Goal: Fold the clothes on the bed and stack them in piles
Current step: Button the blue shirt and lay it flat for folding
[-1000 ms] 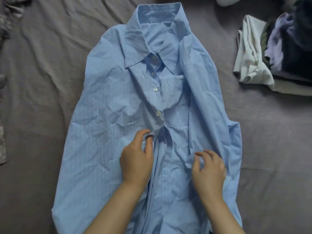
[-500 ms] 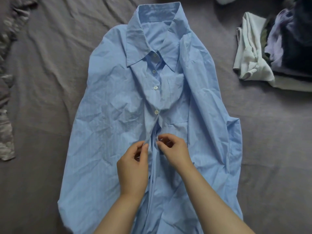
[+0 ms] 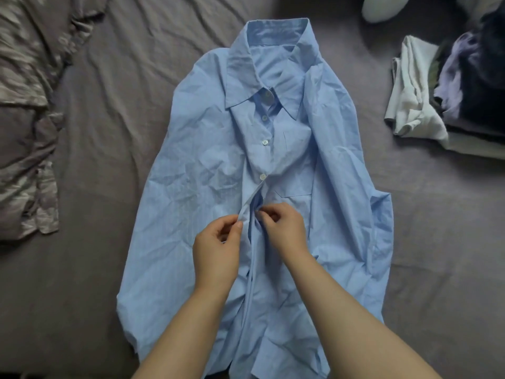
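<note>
**Blue shirt lies face up on the bed, both my hands at the front opening**

Head view: light blue cotton, thin and very wrinkled, this is the shirt (image 3: 207, 165) that lies spread on the grey bed sheet (image 3: 114, 127), collar away from me and hem toward me. The collar is pointed and stands open. Small white buttons (image 3: 264, 142) go down the front strip; the upper ones are closed, and below the lowest closed one the two front edges part. One chest pocket (image 3: 296, 170) with a straight lower seam sits on the side of my right arm. I see fine pale stripes in the cloth, but no label and no writing that I can read.

My left hand (image 3: 217, 247) pinches the raised front edge between thumb and fingers. My right hand (image 3: 284, 228), fingers curled, pinches the other front edge just beside it. The two hands are nearly touching.

At the far right a pile of clothes (image 3: 426, 105) rests on the sheet, white cloth in front, lilac and dark pieces behind. At the left edge lies a crumpled grey patterned fabric (image 3: 24, 110), shiny in its folds.
</note>
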Demonstrator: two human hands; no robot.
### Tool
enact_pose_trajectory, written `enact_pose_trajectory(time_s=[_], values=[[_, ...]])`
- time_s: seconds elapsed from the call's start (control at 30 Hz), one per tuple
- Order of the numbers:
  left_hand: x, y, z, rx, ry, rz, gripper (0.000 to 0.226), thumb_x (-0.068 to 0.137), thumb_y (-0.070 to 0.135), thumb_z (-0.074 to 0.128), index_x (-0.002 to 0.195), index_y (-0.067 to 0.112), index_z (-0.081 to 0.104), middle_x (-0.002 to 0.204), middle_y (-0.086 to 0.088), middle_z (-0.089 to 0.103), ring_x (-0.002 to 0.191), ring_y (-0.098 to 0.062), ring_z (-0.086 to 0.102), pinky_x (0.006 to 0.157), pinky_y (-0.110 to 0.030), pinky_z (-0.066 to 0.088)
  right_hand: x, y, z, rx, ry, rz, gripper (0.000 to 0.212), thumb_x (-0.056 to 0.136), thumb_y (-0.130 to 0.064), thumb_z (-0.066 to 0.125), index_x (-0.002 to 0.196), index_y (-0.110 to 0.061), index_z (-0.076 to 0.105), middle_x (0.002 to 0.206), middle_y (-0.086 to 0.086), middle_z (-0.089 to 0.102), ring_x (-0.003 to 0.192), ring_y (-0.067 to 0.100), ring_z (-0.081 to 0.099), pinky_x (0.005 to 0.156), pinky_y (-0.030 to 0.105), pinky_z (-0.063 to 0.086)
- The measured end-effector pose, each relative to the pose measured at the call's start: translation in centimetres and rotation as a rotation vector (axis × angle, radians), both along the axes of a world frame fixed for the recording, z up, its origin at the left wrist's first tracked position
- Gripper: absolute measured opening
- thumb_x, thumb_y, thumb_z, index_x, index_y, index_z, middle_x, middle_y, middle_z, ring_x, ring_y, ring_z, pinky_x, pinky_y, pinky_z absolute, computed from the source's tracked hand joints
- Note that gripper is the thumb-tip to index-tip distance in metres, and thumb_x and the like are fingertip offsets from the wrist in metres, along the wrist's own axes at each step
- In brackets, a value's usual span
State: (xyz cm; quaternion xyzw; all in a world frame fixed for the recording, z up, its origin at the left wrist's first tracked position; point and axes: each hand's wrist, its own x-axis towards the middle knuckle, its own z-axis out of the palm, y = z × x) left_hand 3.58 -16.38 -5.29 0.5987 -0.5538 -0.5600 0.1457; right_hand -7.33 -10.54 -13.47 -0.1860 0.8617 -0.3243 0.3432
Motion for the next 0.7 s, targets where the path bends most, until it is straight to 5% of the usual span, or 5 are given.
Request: enact_pose_trajectory(time_s=[0.2,0.37,0.53,0.7], values=[[0.2,0.4,-0.7,0.009,-0.065,0.011,0.008,0.088,0.012,0.066,0.093,0.017,0.070,0.080,0.015,0.066,0.068,0.014,0.059,0.066,-0.002,0.044,-0.4,-1.3,0.1,0.089,0.062,0.186,0.008,0.086,-0.013,0.058,0.090,-0.010,0.064,0.099,0.005,0.061,0.093,0.023,0.058,0.078,0.037,0.047],[-0.8,1.0,-0.6,0.045,-0.014,-0.010,0.006,0.087,0.014,0.067,0.088,0.018,0.070,0.080,0.014,0.068,0.069,0.011,0.060,0.067,-0.003,0.044,1.1,1.5,3.3,-0.048,0.444,0.140,0.001,0.084,-0.010,0.063,0.085,-0.010,0.062,0.089,0.005,0.058,0.081,0.025,0.058,0.060,0.036,0.048],[-1.4,2.0,0.4,0.005,0.017,-0.006,0.009,0.087,0.017,0.068,0.091,0.025,0.071,0.084,0.021,0.065,0.078,0.015,0.060,0.072,-0.002,0.043,1.9,1.8,7.8,-0.174,-0.012,-0.113,0.007,0.086,-0.013,0.067,0.080,-0.017,0.066,0.080,-0.006,0.067,0.078,0.005,0.061,0.068,0.013,0.045],[-1.0,1.4,2.0,0.105,0.093,0.010,0.011,0.089,0.014,0.065,0.091,0.022,0.072,0.083,0.014,0.069,0.074,0.010,0.063,0.074,-0.008,0.047,2.1,2.0,10.0,-0.275,-0.385,-0.373,0.005,0.088,-0.007,0.065,0.087,-0.004,0.069,0.081,0.009,0.070,0.080,0.019,0.067,0.078,0.029,0.056]])
